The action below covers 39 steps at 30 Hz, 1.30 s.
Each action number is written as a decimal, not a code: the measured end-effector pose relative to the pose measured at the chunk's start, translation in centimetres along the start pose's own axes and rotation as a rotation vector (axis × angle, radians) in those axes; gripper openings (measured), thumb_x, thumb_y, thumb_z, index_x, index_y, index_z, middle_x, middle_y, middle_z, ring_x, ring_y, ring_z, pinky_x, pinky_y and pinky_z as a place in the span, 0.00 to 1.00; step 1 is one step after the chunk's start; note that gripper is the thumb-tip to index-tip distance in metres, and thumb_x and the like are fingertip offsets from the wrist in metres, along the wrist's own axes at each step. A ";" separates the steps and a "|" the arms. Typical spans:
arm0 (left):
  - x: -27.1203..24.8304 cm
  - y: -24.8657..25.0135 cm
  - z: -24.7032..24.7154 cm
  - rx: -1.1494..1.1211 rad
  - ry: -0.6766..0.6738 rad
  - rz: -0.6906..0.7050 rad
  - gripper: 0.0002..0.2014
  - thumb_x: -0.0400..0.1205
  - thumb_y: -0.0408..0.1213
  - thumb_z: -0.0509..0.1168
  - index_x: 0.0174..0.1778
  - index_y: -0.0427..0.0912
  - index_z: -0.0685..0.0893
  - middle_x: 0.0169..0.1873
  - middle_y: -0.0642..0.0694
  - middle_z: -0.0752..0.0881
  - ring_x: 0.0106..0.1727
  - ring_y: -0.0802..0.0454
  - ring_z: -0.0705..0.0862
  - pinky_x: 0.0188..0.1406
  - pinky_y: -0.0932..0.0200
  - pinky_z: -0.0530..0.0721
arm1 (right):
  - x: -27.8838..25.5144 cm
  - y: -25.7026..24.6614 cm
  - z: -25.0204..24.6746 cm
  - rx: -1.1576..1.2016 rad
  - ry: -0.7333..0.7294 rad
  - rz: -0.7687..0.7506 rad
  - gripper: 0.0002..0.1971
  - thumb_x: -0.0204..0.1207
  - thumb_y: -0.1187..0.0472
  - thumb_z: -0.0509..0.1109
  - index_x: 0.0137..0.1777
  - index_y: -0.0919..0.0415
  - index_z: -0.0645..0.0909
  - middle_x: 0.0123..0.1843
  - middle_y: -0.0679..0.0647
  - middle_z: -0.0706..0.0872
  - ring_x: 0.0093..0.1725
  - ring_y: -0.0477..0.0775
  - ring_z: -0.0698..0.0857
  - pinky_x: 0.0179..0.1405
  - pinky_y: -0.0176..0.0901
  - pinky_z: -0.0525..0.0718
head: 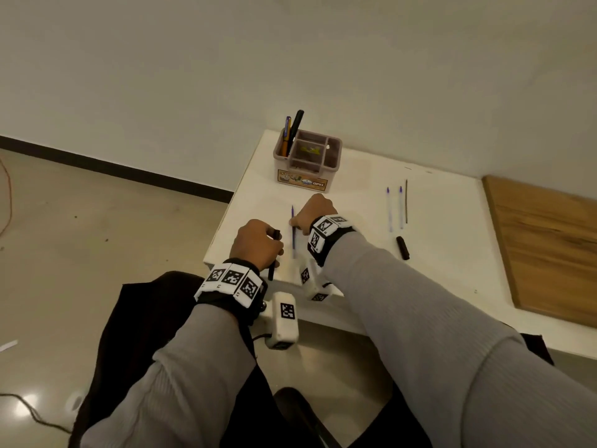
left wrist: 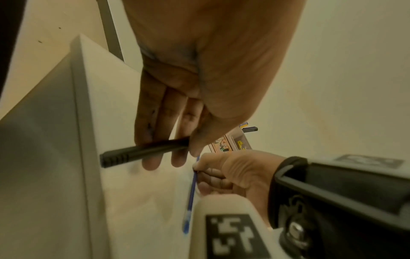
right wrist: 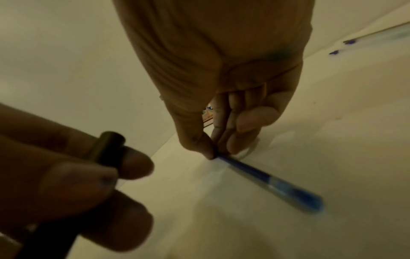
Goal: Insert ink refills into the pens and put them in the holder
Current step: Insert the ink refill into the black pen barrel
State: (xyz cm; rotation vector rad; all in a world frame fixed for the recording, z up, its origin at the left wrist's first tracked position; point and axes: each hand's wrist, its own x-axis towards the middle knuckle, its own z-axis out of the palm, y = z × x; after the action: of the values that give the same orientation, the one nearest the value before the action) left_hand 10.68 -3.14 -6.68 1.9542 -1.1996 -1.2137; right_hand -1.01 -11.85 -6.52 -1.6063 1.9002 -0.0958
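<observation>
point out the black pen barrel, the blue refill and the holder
black pen barrel (left wrist: 133, 154), left wrist view, ribbed end past the fingers
blue refill (right wrist: 255, 172), right wrist view, mid tube
holder (head: 303, 182), head view, labelled front wall

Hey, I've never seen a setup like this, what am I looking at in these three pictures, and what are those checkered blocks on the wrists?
No machine here: a person works with bare hands. The checkered blocks are marker tags on wrist-worn cameras. One picture comes from a head camera looking down; the other two look along each hand. The left hand holds a black pen barrel. The right hand pinches a blue ink refill lying on the white table. Further right lie two more blue refills, a thin dark refill and a black pen piece. At the back stands a brown holder with pens in one compartment.
</observation>
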 end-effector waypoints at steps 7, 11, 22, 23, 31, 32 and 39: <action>-0.6 1.1 0.5 -0.001 -0.119 0.079 0.06 0.73 0.23 0.72 0.44 0.33 0.88 0.40 0.33 0.90 0.36 0.35 0.91 0.39 0.45 0.92 | -0.6 1.4 -2.7 0.082 0.069 -0.022 0.26 0.65 0.47 0.82 0.52 0.67 0.83 0.51 0.58 0.88 0.49 0.60 0.87 0.44 0.47 0.85; -0.6 2.4 1.9 -0.012 -0.246 0.138 0.06 0.74 0.24 0.73 0.46 0.33 0.88 0.39 0.34 0.89 0.38 0.35 0.91 0.39 0.47 0.92 | -3.7 3.1 -6.5 0.795 0.300 -0.103 0.08 0.71 0.61 0.78 0.34 0.63 0.87 0.31 0.57 0.87 0.29 0.52 0.86 0.35 0.42 0.88; -1.4 3.3 5.2 0.009 -0.338 0.329 0.09 0.74 0.25 0.74 0.49 0.36 0.90 0.43 0.35 0.91 0.38 0.42 0.90 0.42 0.56 0.91 | -8.2 8.6 -6.6 0.926 0.403 -0.192 0.02 0.74 0.71 0.71 0.44 0.70 0.84 0.33 0.57 0.88 0.30 0.51 0.87 0.41 0.42 0.91; -1.5 3.3 5.3 0.013 -0.340 0.340 0.09 0.74 0.25 0.74 0.49 0.36 0.90 0.43 0.36 0.91 0.39 0.42 0.91 0.42 0.57 0.91 | -8.3 8.9 -6.6 0.930 0.407 -0.194 0.02 0.74 0.71 0.71 0.44 0.70 0.84 0.33 0.58 0.88 0.31 0.52 0.87 0.41 0.43 0.91; -1.9 3.4 5.6 0.031 -0.367 0.397 0.11 0.75 0.25 0.73 0.52 0.37 0.90 0.44 0.38 0.92 0.41 0.44 0.92 0.42 0.63 0.89 | -8.5 10.1 -7.2 0.936 0.329 -0.295 0.02 0.76 0.72 0.71 0.46 0.71 0.84 0.36 0.61 0.88 0.33 0.54 0.89 0.43 0.45 0.91; -1.9 3.5 5.7 -0.002 -0.365 0.396 0.10 0.75 0.25 0.73 0.52 0.37 0.89 0.43 0.37 0.92 0.41 0.45 0.92 0.41 0.63 0.89 | -8.5 10.3 -7.1 0.920 0.311 -0.317 0.01 0.76 0.72 0.71 0.46 0.71 0.84 0.36 0.61 0.88 0.34 0.53 0.89 0.43 0.45 0.91; -2.1 4.1 5.8 -0.163 -0.335 0.415 0.11 0.75 0.23 0.72 0.53 0.36 0.89 0.41 0.37 0.91 0.39 0.43 0.92 0.42 0.57 0.91 | -8.1 12.6 -6.5 0.516 0.140 -0.382 0.05 0.71 0.56 0.80 0.45 0.56 0.90 0.41 0.46 0.91 0.42 0.43 0.87 0.47 0.35 0.84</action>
State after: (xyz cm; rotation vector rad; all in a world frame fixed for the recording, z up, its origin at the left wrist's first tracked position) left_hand 3.42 -3.12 -5.22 1.3291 -1.5253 -1.3906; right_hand -14.73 -3.59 -3.58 -1.5941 1.4728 -0.8080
